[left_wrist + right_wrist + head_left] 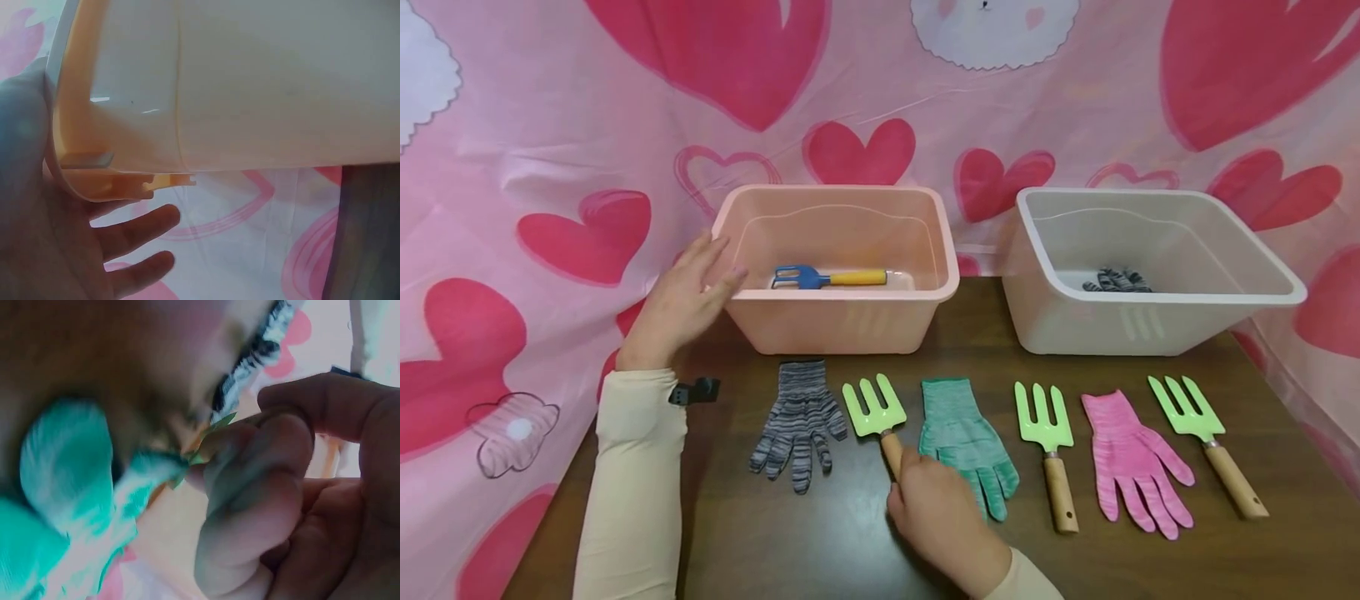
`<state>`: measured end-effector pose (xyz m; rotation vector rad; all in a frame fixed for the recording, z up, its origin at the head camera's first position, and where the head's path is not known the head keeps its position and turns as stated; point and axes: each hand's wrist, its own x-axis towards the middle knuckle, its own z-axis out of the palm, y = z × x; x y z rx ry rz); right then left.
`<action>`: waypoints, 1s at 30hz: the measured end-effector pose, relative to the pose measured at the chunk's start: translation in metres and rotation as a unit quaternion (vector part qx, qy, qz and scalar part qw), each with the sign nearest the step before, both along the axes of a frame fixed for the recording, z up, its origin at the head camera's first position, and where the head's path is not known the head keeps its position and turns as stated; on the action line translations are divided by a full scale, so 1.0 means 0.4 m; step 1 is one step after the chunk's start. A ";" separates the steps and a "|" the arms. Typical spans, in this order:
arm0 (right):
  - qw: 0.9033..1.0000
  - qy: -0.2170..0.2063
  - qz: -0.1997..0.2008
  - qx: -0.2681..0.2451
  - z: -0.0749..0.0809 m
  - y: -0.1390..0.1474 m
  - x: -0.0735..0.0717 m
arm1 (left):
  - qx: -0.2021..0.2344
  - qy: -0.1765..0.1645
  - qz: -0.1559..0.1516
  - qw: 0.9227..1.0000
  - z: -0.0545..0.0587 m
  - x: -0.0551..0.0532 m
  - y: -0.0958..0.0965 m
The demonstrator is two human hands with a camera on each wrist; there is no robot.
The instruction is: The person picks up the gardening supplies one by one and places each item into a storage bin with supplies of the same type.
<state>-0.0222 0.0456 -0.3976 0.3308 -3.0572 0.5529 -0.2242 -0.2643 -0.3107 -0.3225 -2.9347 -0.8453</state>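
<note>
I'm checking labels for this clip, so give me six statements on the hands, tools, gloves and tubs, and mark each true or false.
1. The right hand grips a green fork by its wooden handle. True.
2. The blue fork lies in the pink tub. True.
3. The left hand grips the blue fork. False: it is at the left end of the pink tub, by the rim.
4. The green glove lies between two green forks. True.
5. The pink glove lies in the grey tub. False: it lies on the table; a dark striped bundle shows in that tub.
6. Only two green forks are in view. False: there are three.
</note>
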 end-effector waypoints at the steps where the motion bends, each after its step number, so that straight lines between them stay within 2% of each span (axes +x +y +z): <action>1: 1.000 -0.001 -0.006 -0.013 0.006 0.006 -0.003 | 0.005 0.003 0.002 1.000 -0.001 -0.001 -0.001; 6: 0.996 -0.033 -0.033 -0.070 0.029 0.035 -0.021 | 0.016 0.001 0.007 1.000 -0.009 0.000 -0.009; 10: 0.995 -0.052 -0.036 -0.080 0.034 0.063 -0.037 | 0.002 0.001 0.001 1.000 -0.012 0.005 -0.016; 17: 0.999 -0.002 0.001 -0.041 0.029 0.115 -0.060 | 0.004 -0.010 0.006 1.000 -0.008 0.007 -0.012; 20: 0.999 0.004 0.002 -0.034 0.029 0.134 -0.071 | 0.006 -0.013 0.010 1.000 -0.005 0.007 -0.009; 25: 0.999 0.003 0.004 -0.052 0.037 0.174 -0.092 | 0.002 -0.019 0.013 1.000 0.001 0.007 -0.002; 30: 0.996 0.005 0.039 -0.075 0.052 0.212 -0.105 | -0.001 -0.026 0.017 1.000 0.003 0.006 0.001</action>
